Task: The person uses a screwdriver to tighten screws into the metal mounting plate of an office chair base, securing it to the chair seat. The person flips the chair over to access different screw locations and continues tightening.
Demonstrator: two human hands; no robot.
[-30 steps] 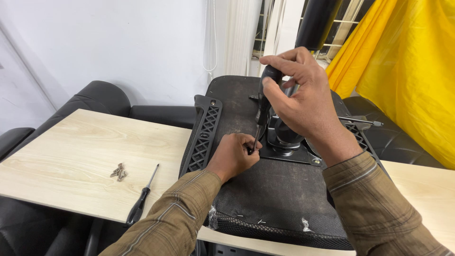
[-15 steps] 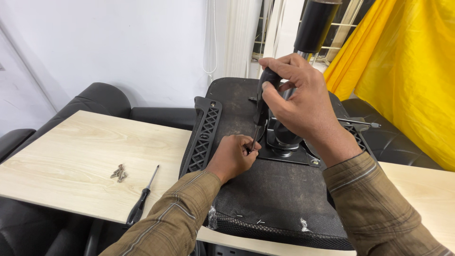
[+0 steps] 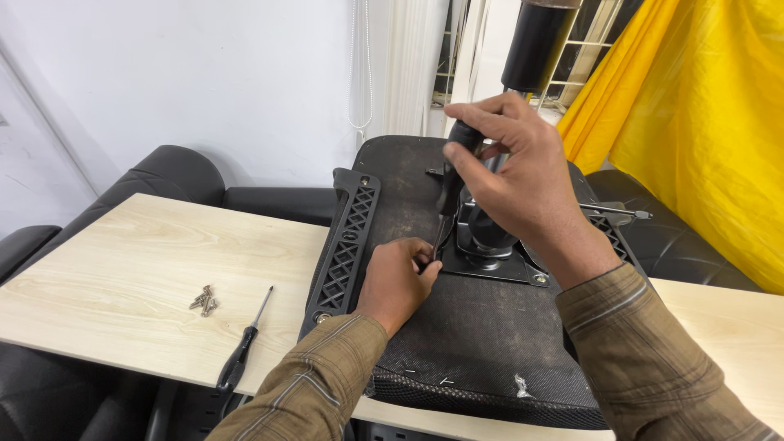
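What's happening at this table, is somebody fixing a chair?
A person is working on an upturned black chair seat lying on a pale wooden table. The right hand grips a screwdriver pointing down at the metal mounting plate, while the left hand steadies its tip. A second screwdriver and some loose screws lie on the table.

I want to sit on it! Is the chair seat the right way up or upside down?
Upside down. The seat lies on the table with its black underside and metal mounting plate facing up.
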